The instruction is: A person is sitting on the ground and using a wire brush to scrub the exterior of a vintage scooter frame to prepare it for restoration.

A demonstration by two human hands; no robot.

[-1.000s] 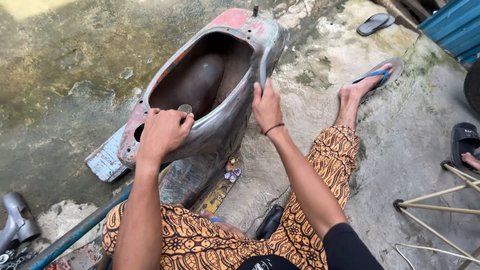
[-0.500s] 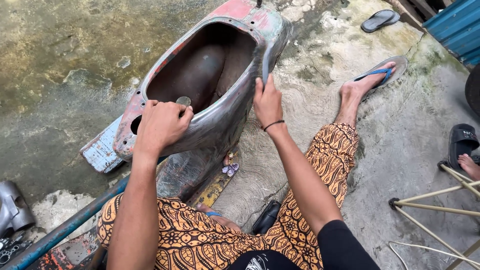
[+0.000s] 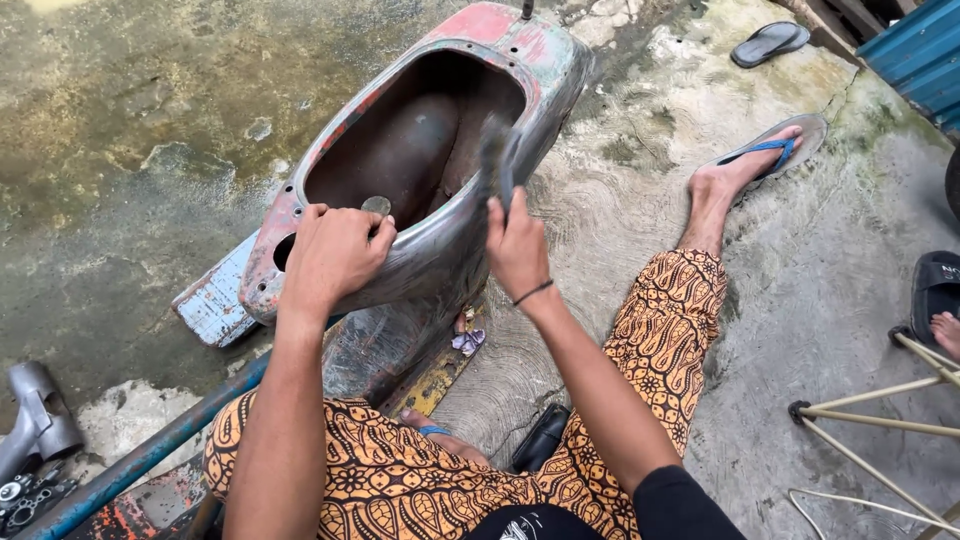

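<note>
Two hands: both on one old scooter body shell (image 3: pixel 420 170), which lies open side up on the concrete floor (image 3: pixel 120 150) in front of the seated person.
Left hand (image 3: pixel 335 255): grip closed over the near rim of the shell, fingers curled into the hollow, thumb outside; a small round metal disc (image 3: pixel 376 205) shows just beyond the fingertips.
Right hand (image 3: pixel 515 245): grip closed around a dark, blurred strip of abrasive or a scraper (image 3: pixel 495 155); which of the two cannot be told. It is pressed against the shell's right-hand rim.
Handling, judged: sheet steel, stiff and fairly heavy; paint flaking red and grey, with rust inside the hollow. Rim edges look thin and possibly sharp, so the rolled rim is the safest hold, one hand on each side.
Under the shell: a pale blue panel (image 3: pixel 212 300) and a dark block with a yellow edge (image 3: pixel 430 380) prop it up, so it may rock.
Beside the shell: blue pipe (image 3: pixel 150 455) to its near left, grey metal casting (image 3: pixel 40 420) further left.
Right of the shell: the person's outstretched leg (image 3: pixel 700 250) in a blue-strapped sandal (image 3: pixel 775 145), a spare dark sandal (image 3: pixel 768 42) beyond, and a cream metal frame (image 3: pixel 880 410).
In the way: the person's own legs crowd the near side; another person's foot (image 3: pixel 945 325) stands well right.
</note>
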